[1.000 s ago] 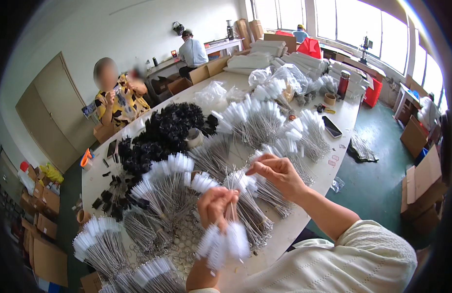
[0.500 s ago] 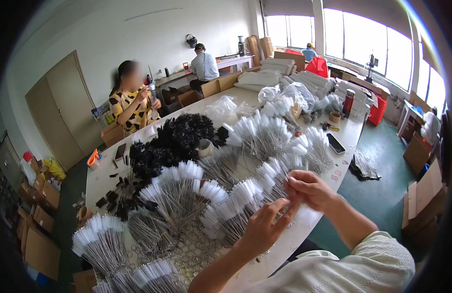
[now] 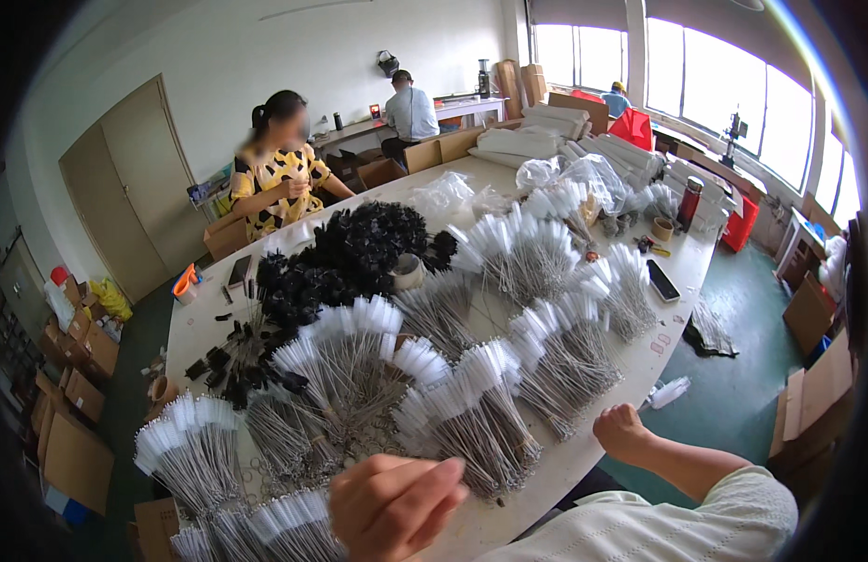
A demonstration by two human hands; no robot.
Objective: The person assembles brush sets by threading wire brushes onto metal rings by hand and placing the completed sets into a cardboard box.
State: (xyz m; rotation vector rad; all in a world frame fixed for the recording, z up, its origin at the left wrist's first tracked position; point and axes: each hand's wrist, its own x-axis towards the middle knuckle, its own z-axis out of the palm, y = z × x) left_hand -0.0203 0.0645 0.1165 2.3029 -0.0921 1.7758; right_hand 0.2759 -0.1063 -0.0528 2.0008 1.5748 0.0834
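My left hand (image 3: 396,506) is raised close in front at the lower middle, slightly blurred, its fingers curled together. What it pinches, if anything, I cannot make out. At the table's right edge my right hand (image 3: 623,433) is closed on a white-bristled wire brush (image 3: 671,391), its head sticking out beyond the edge. Between and ahead of my hands lie bundles of similar white brushes (image 3: 471,398) with thin twisted-wire stems. More white brush bundles (image 3: 185,445) stand at the near left. A heap of black-bristled brushes (image 3: 368,244) lies farther back.
A phone (image 3: 662,280), a red flask (image 3: 689,201) and a tape roll (image 3: 408,272) rest on the white table (image 3: 630,375). A person in a yellow patterned top (image 3: 282,178) works across it. Cardboard boxes (image 3: 82,459) stand on the floor at left.
My hands have parted: the left came down and nearer, the right moved down to the table edge with the brush now showing. The person across lowered their hands.
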